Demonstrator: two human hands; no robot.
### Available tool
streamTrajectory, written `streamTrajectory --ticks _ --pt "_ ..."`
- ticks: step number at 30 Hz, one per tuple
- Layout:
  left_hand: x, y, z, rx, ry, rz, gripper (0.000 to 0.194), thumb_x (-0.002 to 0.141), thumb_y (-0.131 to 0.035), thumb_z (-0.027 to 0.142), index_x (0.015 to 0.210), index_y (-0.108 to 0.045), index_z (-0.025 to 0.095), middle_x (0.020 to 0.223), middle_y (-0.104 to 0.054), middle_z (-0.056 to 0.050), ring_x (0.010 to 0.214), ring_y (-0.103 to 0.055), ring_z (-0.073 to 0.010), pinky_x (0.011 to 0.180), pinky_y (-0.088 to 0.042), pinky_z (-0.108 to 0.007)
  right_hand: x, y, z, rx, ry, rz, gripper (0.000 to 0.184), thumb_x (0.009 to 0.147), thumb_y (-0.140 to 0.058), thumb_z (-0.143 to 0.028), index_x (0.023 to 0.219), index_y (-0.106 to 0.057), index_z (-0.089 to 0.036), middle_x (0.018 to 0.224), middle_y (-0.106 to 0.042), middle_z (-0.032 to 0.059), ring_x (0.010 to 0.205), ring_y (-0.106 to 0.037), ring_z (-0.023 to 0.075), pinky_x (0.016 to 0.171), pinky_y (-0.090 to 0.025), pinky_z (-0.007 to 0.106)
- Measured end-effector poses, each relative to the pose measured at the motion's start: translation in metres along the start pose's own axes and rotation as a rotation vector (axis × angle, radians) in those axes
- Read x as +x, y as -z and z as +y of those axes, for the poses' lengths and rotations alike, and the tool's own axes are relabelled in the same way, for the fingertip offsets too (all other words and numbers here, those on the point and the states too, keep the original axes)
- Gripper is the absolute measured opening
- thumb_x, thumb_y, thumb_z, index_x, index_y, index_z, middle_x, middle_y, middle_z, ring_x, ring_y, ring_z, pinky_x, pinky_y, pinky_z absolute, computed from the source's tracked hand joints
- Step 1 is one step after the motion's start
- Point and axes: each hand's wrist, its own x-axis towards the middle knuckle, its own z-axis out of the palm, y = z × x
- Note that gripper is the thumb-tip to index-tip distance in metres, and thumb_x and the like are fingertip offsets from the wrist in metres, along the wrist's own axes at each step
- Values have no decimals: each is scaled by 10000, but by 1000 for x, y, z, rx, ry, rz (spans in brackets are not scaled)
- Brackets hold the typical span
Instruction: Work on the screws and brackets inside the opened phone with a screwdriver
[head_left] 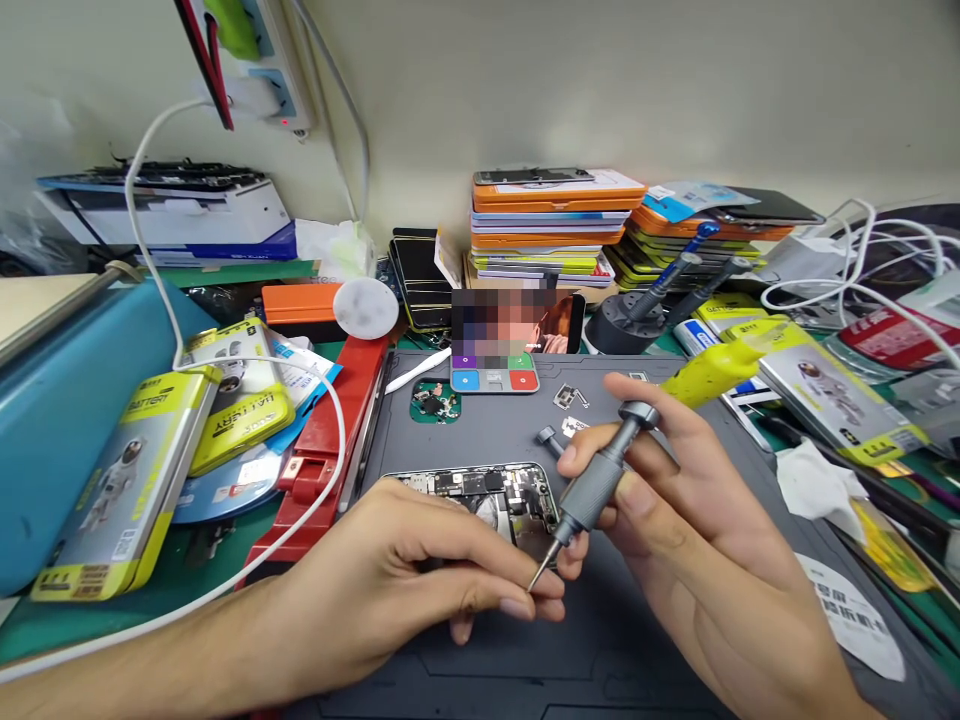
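My right hand (675,500) is wrapped round a grey precision screwdriver (592,490), with one finger up by its round cap. The shaft slants down to the left, and its tip meets the fingertips of my left hand (427,570). The thumb and fingers of my left hand are pinched together there; anything between them is too small or hidden to name. Under and behind both hands lies an opened phone (495,485) with its inner parts bare. My left hand covers its lower part. The phone rests on a dark grey work mat (480,660).
A second small screwdriver (550,437), small metal parts (571,397) and a round-cornered circuit piece (436,401) lie on the mat. Behind stands a propped phone (566,322) and a screwdriver holder (626,322). Battery boxes (127,490) and a white cable (341,440) crowd the left.
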Motion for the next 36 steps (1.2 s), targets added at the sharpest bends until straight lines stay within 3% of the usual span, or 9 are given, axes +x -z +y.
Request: streamTrajectory --ticks 5,7,9,12,15,20,23,28,36 --pt "1 1 -4 230 -11 34 205 1052 -697 244 1187 -848 276 1038 -864 20 678 -741 -84 669 -591 -136 6 5 -6 25 -82 71 350 1060 -576 -278 1393 -633 -367 1027 -708 15 667 -702 129 596 -654 254" --pt "-1 1 -5 366 -103 41 227 1083 -643 216 1218 -822 253 992 -863 26 771 -778 -101 749 -586 -153 8 11 -5 -129 22 124 362 1068 -573 -285 1415 -618 -379 1034 -715 15 683 -682 129 603 -648 251" --pt "-4 -1 -4 564 -310 11 226 1102 -596 190 1206 -797 185 926 -852 0 810 -788 -130 777 -577 -199 6 18 -1 -402 200 152 434 1060 -607 -262 1465 -578 -414 1067 -722 14 735 -684 141 647 -655 264" --pt "-11 -6 0 964 -604 -116 222 1102 -572 186 1207 -758 127 808 -800 -11 624 -706 -163 566 -514 -300 -2 30 9 -752 443 45 651 1001 -672 -145 1566 -500 -418 1213 -726 52 928 -731 205 767 -680 346" --pt "-13 -10 3 1234 -678 -216 170 1038 -669 161 1182 -755 135 727 -722 29 524 -589 -171 411 -416 -350 -11 39 21 -859 544 -101 769 952 -674 -34 1611 -467 -373 1326 -735 76 1098 -745 257 835 -686 388" --pt "-8 -11 -1 1200 -680 -152 160 1070 -658 249 1092 -764 132 706 -668 32 534 -553 -168 421 -413 -361 -17 45 34 -928 552 -171 764 955 -667 -20 1611 -472 -360 1450 -705 60 1104 -767 243 953 -678 400" --pt "-8 -11 -7 1166 -687 -113 256 1118 -566 276 1045 -766 134 702 -658 20 533 -545 -174 436 -390 -369 -16 46 36 -906 525 -169 750 962 -657 -19 1614 -474 -342 1465 -695 69 1084 -774 238 905 -690 373" --pt "-10 -11 -9 1177 -676 -133 328 1139 -501 264 993 -764 135 705 -651 17 547 -552 -177 455 -398 -368 -13 45 33 -909 517 -206 766 964 -642 -4 1631 -448 -327 1503 -668 89 1116 -767 252 828 -702 362" --pt "-9 -11 -7 1197 -649 -151 281 1123 -562 299 968 -741 147 715 -658 24 551 -554 -176 479 -413 -374 -12 42 27 -951 517 -242 760 968 -616 7 1636 -430 -304 1514 -661 64 1213 -730 210 960 -665 322"
